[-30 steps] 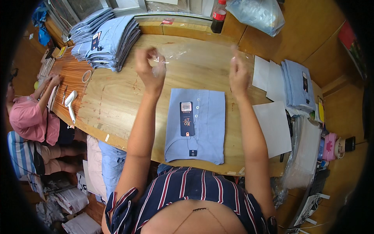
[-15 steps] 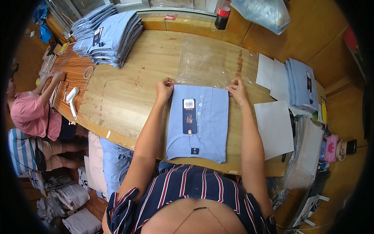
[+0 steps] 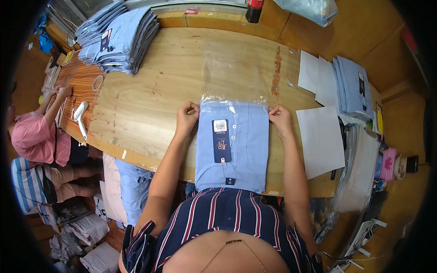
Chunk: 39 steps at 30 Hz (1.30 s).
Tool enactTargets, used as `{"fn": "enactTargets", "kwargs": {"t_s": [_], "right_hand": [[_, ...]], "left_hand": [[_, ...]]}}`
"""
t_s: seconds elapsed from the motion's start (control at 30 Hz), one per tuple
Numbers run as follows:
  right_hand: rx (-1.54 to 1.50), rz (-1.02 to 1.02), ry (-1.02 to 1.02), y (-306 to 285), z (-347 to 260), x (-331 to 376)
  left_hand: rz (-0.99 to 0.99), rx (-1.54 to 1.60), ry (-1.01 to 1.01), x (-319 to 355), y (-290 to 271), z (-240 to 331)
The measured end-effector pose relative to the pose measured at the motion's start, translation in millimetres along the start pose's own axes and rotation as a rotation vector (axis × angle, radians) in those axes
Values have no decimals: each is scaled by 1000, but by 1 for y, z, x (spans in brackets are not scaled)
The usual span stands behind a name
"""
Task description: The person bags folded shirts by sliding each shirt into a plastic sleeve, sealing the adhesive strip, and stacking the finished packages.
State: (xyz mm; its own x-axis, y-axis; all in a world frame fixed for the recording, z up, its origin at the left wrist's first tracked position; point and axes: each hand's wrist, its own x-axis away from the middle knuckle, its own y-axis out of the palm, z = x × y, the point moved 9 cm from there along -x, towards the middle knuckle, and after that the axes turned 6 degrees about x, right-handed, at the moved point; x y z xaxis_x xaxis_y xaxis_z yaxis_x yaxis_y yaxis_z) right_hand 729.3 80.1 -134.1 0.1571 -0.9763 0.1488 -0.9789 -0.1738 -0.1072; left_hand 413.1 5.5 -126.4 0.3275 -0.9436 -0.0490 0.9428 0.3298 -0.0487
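A folded light blue shirt [image 3: 252, 150] lies on the table in front of me, with a dark hang tag [image 3: 221, 152] on its front and a small dark label at the collar. The clear plastic bag [image 3: 233, 77] stretches away from me, and its near end covers the shirt's far edge. At the left corner, my left hand [image 3: 187, 120] pinches the bag's edge beside the shirt. My right hand [image 3: 281, 120] pinches the opposite edge at the right corner. The fingertips partly hide the thin film.
Stacked blue shirts [image 3: 125, 41] stand at the far left, more folded shirts [image 3: 351, 86] at the right. White sheets [image 3: 320, 141] lie right of my arm. A white handheld tool [image 3: 81, 118] and a tape roll [image 3: 97, 83] lie left, near a person in pink [image 3: 38, 136]. A dark bottle [image 3: 253, 11] stands behind.
Both hands have drawn slightly toward me. The bag's near end has come over the shirt's far edge, and the film lies more stretched out. The view has shifted a little.
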Motion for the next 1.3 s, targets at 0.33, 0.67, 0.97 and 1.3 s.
{"fn": "enactTargets", "kwargs": {"t_s": [0.33,0.67,0.97,1.3], "right_hand": [[150,-244,25,2,-6,29],[234,-450,114,8,2,104],[178,-731,422,22,39,232],[-66,-200,142,1,-1,98]], "left_hand": [[-168,203,-286,42,12,5],[-346,505,-522,123,10,-7],[-458,268,-706,237,-14,-6],[-350,159,-321,122,0,51]]}}
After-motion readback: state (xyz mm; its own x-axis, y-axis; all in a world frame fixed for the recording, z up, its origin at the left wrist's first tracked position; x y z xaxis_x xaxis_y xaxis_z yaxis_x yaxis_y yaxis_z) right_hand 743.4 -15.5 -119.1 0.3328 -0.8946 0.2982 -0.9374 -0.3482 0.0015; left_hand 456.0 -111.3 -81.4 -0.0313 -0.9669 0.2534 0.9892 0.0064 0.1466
